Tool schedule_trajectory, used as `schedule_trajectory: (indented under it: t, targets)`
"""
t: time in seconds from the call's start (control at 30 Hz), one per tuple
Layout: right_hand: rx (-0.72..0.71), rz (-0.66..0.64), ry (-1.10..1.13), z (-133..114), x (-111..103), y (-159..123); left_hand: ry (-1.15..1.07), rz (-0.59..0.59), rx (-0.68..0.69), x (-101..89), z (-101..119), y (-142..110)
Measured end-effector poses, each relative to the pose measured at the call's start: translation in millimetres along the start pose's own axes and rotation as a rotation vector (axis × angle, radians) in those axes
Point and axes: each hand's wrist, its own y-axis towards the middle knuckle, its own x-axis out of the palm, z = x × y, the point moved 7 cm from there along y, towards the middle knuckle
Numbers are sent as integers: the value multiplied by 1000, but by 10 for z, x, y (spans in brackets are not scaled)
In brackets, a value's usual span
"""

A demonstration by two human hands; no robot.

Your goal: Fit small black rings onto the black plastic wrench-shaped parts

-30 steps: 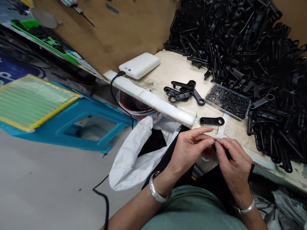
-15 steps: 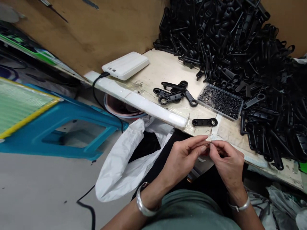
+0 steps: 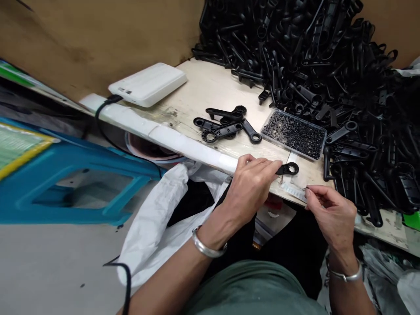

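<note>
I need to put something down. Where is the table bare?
The table has bare room bordered by the white box, the loose black parts and the big black pile. It is crowded behind and right of the clear tray.

Nothing I can see from here gives me a word, number or brand I can read. A pale strip (image 3: 293,192) along the desk's (image 3: 200,83) front edge carries a row of bluish marks, too blurred to tell whether they are print or just a pattern. On the white box (image 3: 149,83) by the desk's left corner, small dark spots show on the side with the plug; I cannot tell if they are lettering.
</note>
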Motion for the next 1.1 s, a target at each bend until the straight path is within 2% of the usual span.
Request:
schedule_trajectory:
  t: [0.17,0.33,0.57,0.73,0.87,1.1]
  targets:
    - [-18,-3,-59,66,-104,-13,-90,-98,30,99,136,-78]
    - [-6,-26,-55,139,-84,-40,-154,-123,16,100,157,24]
    - [24,-35,-7,174,-47,-21,-78,-296,4,332,219,277]
    - [40,-37,-1,193,-46,-12,0,-334,23,425,237,292]
    - [50,-29,14,212,-38,-20,32,-299,102,428,288,239]
    - [55,-18,15,235,-26,-28,21,-94,221,385,358,142]
